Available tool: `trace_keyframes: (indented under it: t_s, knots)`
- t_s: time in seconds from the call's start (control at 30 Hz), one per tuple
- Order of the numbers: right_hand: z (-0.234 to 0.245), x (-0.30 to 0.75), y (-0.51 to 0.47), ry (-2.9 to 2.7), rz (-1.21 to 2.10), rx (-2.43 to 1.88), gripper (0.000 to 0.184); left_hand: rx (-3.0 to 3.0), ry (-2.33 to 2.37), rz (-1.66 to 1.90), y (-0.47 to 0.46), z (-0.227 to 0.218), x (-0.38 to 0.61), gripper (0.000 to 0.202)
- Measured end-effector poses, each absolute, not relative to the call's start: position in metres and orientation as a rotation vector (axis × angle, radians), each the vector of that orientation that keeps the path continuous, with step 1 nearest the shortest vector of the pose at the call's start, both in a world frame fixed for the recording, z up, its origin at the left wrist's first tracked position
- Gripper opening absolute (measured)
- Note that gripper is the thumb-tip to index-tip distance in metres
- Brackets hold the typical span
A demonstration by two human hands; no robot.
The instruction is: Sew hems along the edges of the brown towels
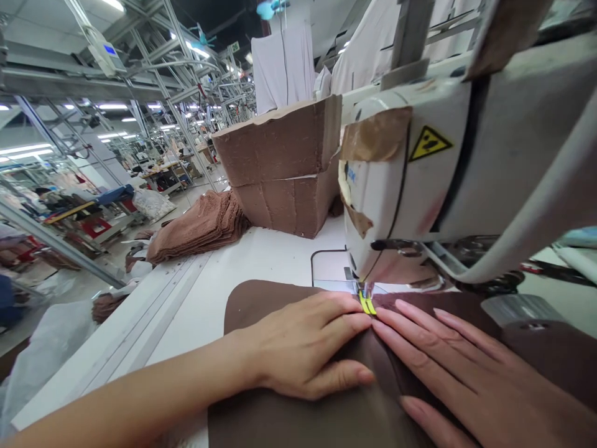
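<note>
Both hands, left hand (303, 348) and right hand (461, 373), press open and flat on soft, floppy brown fabric (280, 417) near the needle (366, 292).

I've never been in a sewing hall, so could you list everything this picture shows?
sewing machine: one, white, right, above the cloth
yellow tab: one, under the needle
brown cloth: one piece, flat under both hands
folded brown cloths: one stack, far left on table
cardboard boxes: two, brown, stacked behind
table: one, white
left hand: flat on cloth, fingertips beside the tab
right hand: flat on cloth, right of the tab
</note>
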State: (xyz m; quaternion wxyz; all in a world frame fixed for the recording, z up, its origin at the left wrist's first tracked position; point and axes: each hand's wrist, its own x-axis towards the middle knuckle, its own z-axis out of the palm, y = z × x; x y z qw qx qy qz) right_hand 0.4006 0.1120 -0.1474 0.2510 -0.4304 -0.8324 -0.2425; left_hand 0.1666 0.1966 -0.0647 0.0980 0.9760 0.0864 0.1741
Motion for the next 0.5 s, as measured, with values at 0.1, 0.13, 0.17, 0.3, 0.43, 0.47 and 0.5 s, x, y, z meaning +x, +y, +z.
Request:
trace_keyframes:
  t_s: [0.1, 0.13, 0.17, 0.3, 0.43, 0.47, 0.5]
  knots:
    - [-0.144, 0.408, 0.114, -2.408, -0.744, -1.160, 0.058, 2.933, 0.243, 0.508, 0.203, -0.064, 0.168, 0.043]
    - [-0.142, 0.409, 0.114, -2.423, -0.749, -1.152, 0.057, 2.949, 0.231, 0.506, 0.205, -0.063, 0.168, 0.042]
    - [-0.137, 0.409, 0.114, -2.409, -0.725, -1.141, 0.054, 2.963, 0.216, 0.506, 0.206, -0.063, 0.168, 0.041]
    - [-0.113, 0.400, 0.107, -2.298, -0.640, -1.047, 0.038, 2.999, 0.189, 0.489, 0.202, -0.060, 0.170, 0.037]
    - [-0.108, 0.395, 0.087, -2.276, -0.622, -0.998, 0.036, 3.036, 0.195, 0.467, 0.182, -0.055, 0.172, 0.035]
    - [-0.112, 0.395, 0.080, -2.284, -0.593, -1.027, 0.039, 3.046, 0.188, 0.464, 0.176, -0.054, 0.172, 0.036]
    - [-0.117, 0.395, 0.072, -2.298, -0.565, -1.066, 0.043, 3.055, 0.181, 0.462, 0.168, -0.053, 0.172, 0.036]
